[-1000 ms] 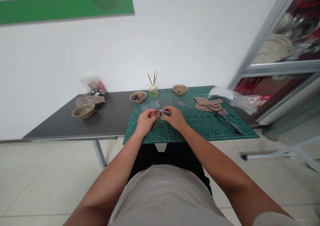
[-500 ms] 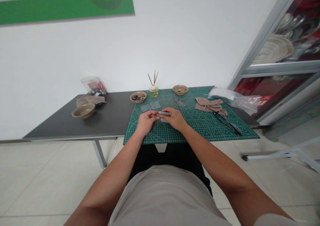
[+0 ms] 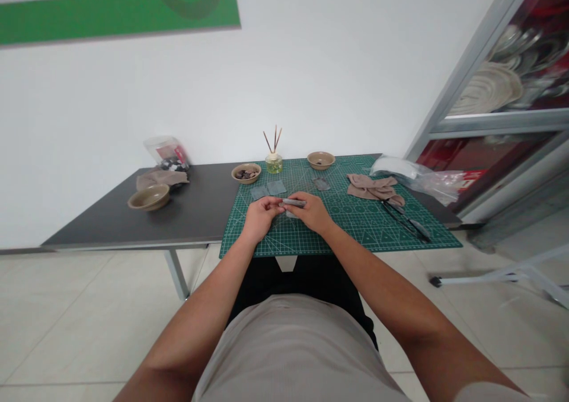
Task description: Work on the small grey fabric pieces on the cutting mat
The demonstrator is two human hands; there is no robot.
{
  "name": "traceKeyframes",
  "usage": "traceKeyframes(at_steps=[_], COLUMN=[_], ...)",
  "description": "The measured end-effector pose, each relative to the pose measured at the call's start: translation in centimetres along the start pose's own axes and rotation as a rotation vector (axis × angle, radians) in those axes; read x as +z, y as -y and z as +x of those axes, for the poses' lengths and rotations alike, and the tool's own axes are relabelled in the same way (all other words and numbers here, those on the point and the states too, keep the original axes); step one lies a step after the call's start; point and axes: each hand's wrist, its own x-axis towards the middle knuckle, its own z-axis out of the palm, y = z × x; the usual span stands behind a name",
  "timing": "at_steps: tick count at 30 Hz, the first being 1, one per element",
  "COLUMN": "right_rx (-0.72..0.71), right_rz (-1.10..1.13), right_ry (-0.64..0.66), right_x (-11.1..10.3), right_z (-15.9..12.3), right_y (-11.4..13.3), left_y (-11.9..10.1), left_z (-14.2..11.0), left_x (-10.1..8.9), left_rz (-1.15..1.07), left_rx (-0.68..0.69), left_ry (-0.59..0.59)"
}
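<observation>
Both my hands meet close together over the near middle of the green cutting mat (image 3: 377,230). Between the thumb and fingers of my right hand (image 3: 316,213) is a small, flat grey piece (image 3: 294,202), which looks like folded sandpaper. My left hand (image 3: 259,218) is closed in a pinch at the left end of that piece; anything small in its fingertips is hidden. Part of a light grey sheet (image 3: 291,214) shows beneath the right fingers. Beyond the hands lie two grey-blue squares (image 3: 276,187) and a darker smudged square (image 3: 320,183).
A bowl of dark stones (image 3: 246,174), a reed diffuser (image 3: 274,163) and another bowl (image 3: 320,160) line the back. At right are a brown cloth (image 3: 371,187), black-framed glasses (image 3: 404,219) and a plastic bag (image 3: 418,174). A bowl (image 3: 149,198) and clear tub (image 3: 165,152) stand left.
</observation>
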Motion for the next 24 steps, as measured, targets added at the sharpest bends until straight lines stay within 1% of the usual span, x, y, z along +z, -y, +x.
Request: traceKeyframes(at_steps=[3, 10, 15, 21, 24], right_rx=[0.000, -0.046, -0.027, -0.022, -0.003], right_rz=[0.008, 0.048, 0.054, -0.002, -0.014], right_ry=[-0.007, 0.030, -0.012, 0.026, 0.020], right_x=[-0.04, 0.03, 0.06, -0.03, -0.12], right_z=[-0.06, 0.04, -0.07, -0.07, -0.04], right_y=[0.14, 0.16, 0.21, 0.41, 0.47], left_y=[-0.02, -0.13, -0.06, 0.09, 0.04], left_z=[-0.05, -0.04, -0.05, 0.00, -0.01], left_x=[0.00, -0.05, -0.05, -0.07, -0.08], left_rz=[-0.019, -0.029, -0.012, -0.040, -0.027], left_rx=[0.005, 0.005, 0.019, 0.019, 0.020], left_ry=[0.007, 0.019, 0.014, 0.012, 0.023])
